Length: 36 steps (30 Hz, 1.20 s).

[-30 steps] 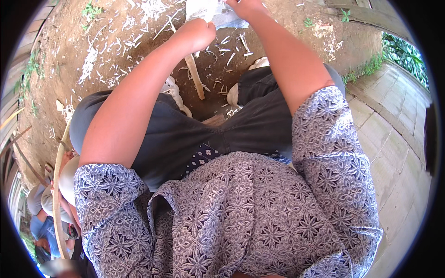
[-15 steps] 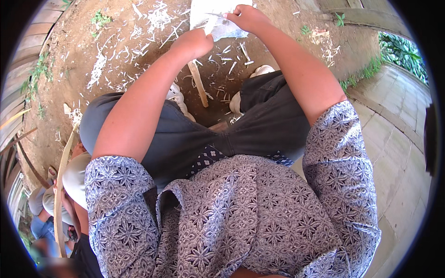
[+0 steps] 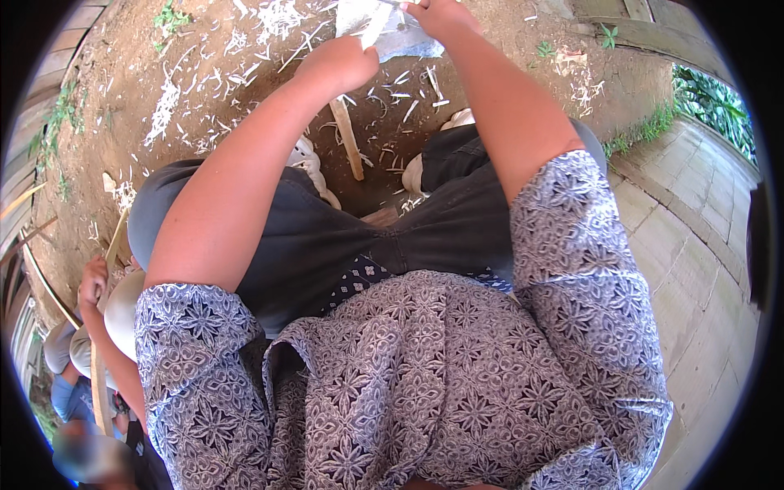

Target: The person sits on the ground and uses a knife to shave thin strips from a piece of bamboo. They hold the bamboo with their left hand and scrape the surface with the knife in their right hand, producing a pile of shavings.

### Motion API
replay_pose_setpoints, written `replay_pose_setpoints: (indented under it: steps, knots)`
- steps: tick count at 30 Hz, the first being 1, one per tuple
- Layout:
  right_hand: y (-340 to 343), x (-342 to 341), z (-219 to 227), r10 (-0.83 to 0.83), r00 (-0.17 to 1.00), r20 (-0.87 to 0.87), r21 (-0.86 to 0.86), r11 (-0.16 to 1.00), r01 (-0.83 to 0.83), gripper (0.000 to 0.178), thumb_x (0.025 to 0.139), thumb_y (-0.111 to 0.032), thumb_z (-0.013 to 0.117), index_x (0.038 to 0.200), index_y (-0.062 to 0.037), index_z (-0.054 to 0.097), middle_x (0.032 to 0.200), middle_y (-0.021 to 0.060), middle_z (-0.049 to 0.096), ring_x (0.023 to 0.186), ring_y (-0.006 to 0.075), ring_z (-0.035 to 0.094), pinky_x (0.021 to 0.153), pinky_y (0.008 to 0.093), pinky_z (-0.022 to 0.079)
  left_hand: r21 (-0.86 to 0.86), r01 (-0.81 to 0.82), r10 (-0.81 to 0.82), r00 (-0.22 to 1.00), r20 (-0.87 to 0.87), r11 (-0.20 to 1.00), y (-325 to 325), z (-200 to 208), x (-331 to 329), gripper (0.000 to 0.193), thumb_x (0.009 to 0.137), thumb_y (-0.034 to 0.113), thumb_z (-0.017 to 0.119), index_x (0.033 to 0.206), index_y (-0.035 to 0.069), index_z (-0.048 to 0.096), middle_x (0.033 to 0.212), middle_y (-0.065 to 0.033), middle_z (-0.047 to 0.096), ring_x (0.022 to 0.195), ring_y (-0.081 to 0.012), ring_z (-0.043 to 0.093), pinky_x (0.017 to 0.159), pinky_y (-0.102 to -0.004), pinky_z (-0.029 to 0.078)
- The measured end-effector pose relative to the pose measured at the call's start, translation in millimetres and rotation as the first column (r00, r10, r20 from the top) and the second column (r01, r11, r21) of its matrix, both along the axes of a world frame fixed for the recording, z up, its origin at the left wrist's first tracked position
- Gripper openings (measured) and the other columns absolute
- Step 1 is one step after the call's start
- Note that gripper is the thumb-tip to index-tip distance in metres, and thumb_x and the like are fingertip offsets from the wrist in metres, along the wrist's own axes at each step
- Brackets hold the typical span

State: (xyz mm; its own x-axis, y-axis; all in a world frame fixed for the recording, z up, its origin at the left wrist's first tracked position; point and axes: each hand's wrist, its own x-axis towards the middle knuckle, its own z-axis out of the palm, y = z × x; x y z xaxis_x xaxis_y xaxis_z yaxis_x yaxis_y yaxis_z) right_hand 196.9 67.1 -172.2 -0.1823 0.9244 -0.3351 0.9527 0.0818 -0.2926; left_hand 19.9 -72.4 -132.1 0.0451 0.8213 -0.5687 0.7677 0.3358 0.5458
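Observation:
My left hand point(image 3: 341, 65) is closed around a pale wooden strip point(image 3: 346, 135). The strip's near end slants down between my feet, and its whitish far part runs up past my fist. Close to the top edge, my right hand point(image 3: 441, 18) grips what looks like a thin knife point(image 3: 392, 2). Its blade points left toward the strip's far part, though the picture's edge cuts off the view there. Beneath both hands a whitish sheet point(image 3: 418, 45) lies on the dirt.
Pale wood shavings point(image 3: 163, 110) litter the brown ground. At the left, a person's hand point(image 3: 94, 278) is beside a long wooden strip point(image 3: 100, 384); other seated people are partly seen behind. Paving point(image 3: 686, 237) runs along the right, and boards point(image 3: 69, 53) edge the far left.
Both my hands have shifted slightly farther away, the right one more, and the knife now sits at the top edge. At the left, another person's hand and forearm have come into view.

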Motion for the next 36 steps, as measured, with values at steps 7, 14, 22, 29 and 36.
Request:
replay_pose_setpoints:
  steps: [7, 14, 22, 29, 36]
  knots:
    - [-21, -15, 25, -0.067, 0.984, 0.165, -0.091, 0.992, 0.083, 0.049, 0.096, -0.054, 0.056, 0.122, -0.0157, 0.071, 0.119, 0.007, 0.072, 0.114, 0.0271, 0.068, 0.094, 0.0452, 0.054, -0.11, -0.045, 0.056, 0.994, 0.098, 0.993, 4, 10, -9, 0.04, 0.101, 0.035, 0.047, 0.107, 0.0, 0.065, 0.068, -0.009, 0.065, 0.06, -0.0212, 0.062, 0.064, -0.0398, 0.051]
    - [-28, -8, 38, 0.077, 0.997, 0.002, -0.167, 0.983, -0.075, 0.046, 0.092, -0.058, 0.063, 0.111, -0.0172, 0.073, 0.108, 0.0062, 0.074, 0.106, 0.025, 0.069, 0.089, 0.0441, 0.054, -0.03, -0.001, -0.003, 0.992, -0.126, 1.0, 4, 17, -6, 0.041, 0.098, 0.031, 0.047, 0.119, 0.003, 0.068, 0.108, -0.0184, 0.073, 0.103, -0.0339, 0.07, 0.093, -0.0458, 0.053]
    - [-26, -8, 28, -0.029, 0.999, 0.023, -0.19, 0.981, 0.033, 0.048, 0.089, -0.06, 0.066, 0.114, -0.0192, 0.072, 0.113, 0.0047, 0.074, 0.108, 0.024, 0.069, 0.091, 0.044, 0.053, -0.038, 0.011, -0.02, 0.971, -0.24, 0.999, -2, 27, 4, 0.035, 0.097, 0.026, 0.049, 0.116, 0.004, 0.069, 0.111, -0.0212, 0.072, 0.104, -0.038, 0.069, 0.09, -0.0495, 0.055]
    - [-12, 1, -21, -0.166, 0.983, -0.076, -0.04, 0.986, 0.163, 0.052, 0.086, -0.061, 0.07, 0.097, -0.0104, 0.071, 0.095, 0.0099, 0.074, 0.089, 0.0231, 0.07, 0.082, 0.041, 0.054, -0.02, 0.023, -0.028, 0.962, -0.27, 1.0, -1, 37, 5, 0.034, 0.099, 0.029, 0.049, 0.118, 0.007, 0.068, 0.112, -0.017, 0.072, 0.105, -0.0368, 0.07, 0.089, -0.0507, 0.055]
    - [-7, 1, -5, -0.167, 0.981, -0.098, -0.269, 0.954, 0.135, 0.049, 0.09, -0.054, 0.067, 0.112, -0.0106, 0.07, 0.11, 0.0086, 0.071, 0.101, 0.0215, 0.069, 0.084, 0.0385, 0.055, -0.025, 0.115, -0.117, 0.936, -0.332, 0.993, 4, 52, -1, 0.038, 0.102, 0.034, 0.046, 0.119, 0.007, 0.066, 0.114, -0.0176, 0.071, 0.106, -0.0372, 0.069, 0.089, -0.0506, 0.055]
